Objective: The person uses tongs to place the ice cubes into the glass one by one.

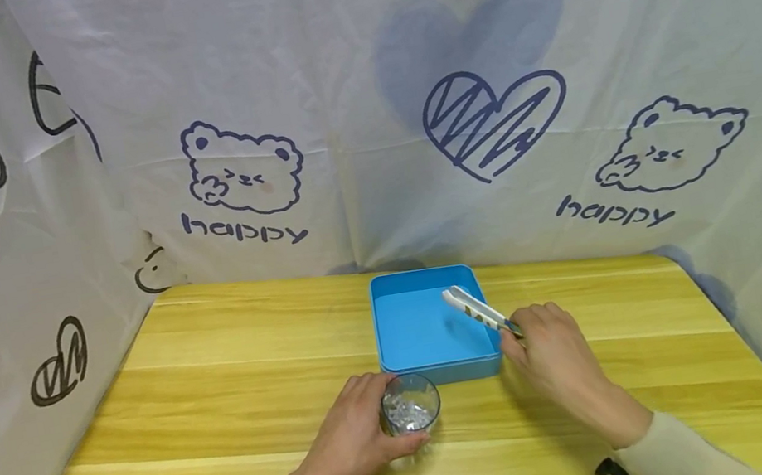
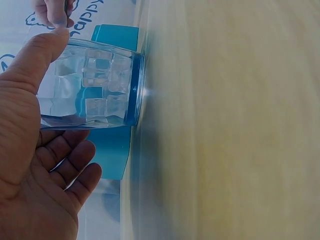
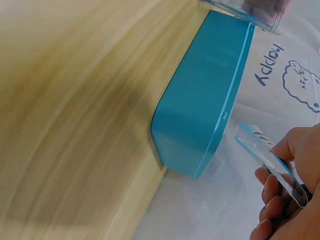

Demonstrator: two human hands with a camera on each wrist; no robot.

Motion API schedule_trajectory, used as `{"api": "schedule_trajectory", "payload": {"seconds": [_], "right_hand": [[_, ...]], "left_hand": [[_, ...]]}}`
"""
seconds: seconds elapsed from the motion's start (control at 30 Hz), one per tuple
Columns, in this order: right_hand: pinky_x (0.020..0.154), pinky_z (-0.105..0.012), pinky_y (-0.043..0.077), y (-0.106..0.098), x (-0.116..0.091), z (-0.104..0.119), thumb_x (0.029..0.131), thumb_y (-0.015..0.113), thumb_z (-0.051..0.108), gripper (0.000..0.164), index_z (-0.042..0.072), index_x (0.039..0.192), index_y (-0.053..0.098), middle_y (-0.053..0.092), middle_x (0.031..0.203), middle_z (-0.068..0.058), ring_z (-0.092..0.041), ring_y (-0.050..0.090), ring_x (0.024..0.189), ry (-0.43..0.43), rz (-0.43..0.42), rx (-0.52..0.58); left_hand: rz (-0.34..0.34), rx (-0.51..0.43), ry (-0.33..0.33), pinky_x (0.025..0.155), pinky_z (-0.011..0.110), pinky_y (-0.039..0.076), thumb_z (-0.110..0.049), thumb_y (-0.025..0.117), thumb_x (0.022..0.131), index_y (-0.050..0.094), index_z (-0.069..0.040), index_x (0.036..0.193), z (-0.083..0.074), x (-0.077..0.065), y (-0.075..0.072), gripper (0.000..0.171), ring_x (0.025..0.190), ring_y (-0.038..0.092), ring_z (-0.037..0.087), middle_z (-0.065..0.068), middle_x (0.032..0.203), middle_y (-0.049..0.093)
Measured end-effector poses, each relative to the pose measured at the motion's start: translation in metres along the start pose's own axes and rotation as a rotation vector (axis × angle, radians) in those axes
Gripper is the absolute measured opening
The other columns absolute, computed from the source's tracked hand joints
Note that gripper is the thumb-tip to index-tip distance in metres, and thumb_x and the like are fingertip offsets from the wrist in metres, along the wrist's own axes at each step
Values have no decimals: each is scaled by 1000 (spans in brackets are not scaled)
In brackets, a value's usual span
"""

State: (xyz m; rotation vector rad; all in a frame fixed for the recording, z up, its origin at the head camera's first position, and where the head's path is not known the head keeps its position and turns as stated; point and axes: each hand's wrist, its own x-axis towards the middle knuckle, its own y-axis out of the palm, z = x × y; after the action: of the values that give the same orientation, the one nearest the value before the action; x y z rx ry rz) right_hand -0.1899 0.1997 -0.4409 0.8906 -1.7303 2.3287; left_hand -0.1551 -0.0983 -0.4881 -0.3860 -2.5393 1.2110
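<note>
Left hand (image 1: 343,445): wraps the ice-filled glass (image 1: 410,406) on the surface (image 1: 212,400).
Right hand (image 1: 550,344): pinches tongs (image 1: 478,309) over the blue tray (image 1: 441,370).
Risk: wet cubes may slip from the tongs; a nudge could topple the glass.

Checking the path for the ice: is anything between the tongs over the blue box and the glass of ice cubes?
Nothing visible blocks it. The tongs, held by the right hand, hang over the blue box. The glass, held by the left hand, stands just in front of the box, its mouth uncovered.
</note>
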Motion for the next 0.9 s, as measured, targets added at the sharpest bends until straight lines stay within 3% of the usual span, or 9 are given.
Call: {"api": "schedule_trajectory", "payload": {"seconds": [0.23,0.47,0.73,0.9], "right_hand": [[67,-35,44,-14,-14,8,92,76,10,10,1,90,71,66,78,-6,-19,51,72,-31,-23,60],[63,-29,45,-26,-31,20,88,79,11,9,5,90,73,66,79,-1,-11,49,72,-104,-83,99],[62,-23,46,-29,-52,29,83,79,10,12,9,93,71,62,82,6,-5,49,78,-180,-86,186],[65,-19,43,-23,-61,31,91,74,16,6,12,93,70,59,83,12,-4,48,79,-275,-98,228]], "left_hand": [[12,-4,-11,103,45,54,-54,91,77,60,-8,140,0,0,0,84,114,58,18,3,127,67],[17,-1,-10,103,44,54,-54,90,77,59,-8,140,-1,0,-1,84,115,58,18,3,127,66],[5,-4,0,103,44,54,-53,91,76,60,-8,139,-1,0,-1,83,114,58,18,3,126,67],[-3,8,16,101,43,54,-53,91,76,61,-8,138,-1,0,-2,83,113,58,17,3,124,67]]}}
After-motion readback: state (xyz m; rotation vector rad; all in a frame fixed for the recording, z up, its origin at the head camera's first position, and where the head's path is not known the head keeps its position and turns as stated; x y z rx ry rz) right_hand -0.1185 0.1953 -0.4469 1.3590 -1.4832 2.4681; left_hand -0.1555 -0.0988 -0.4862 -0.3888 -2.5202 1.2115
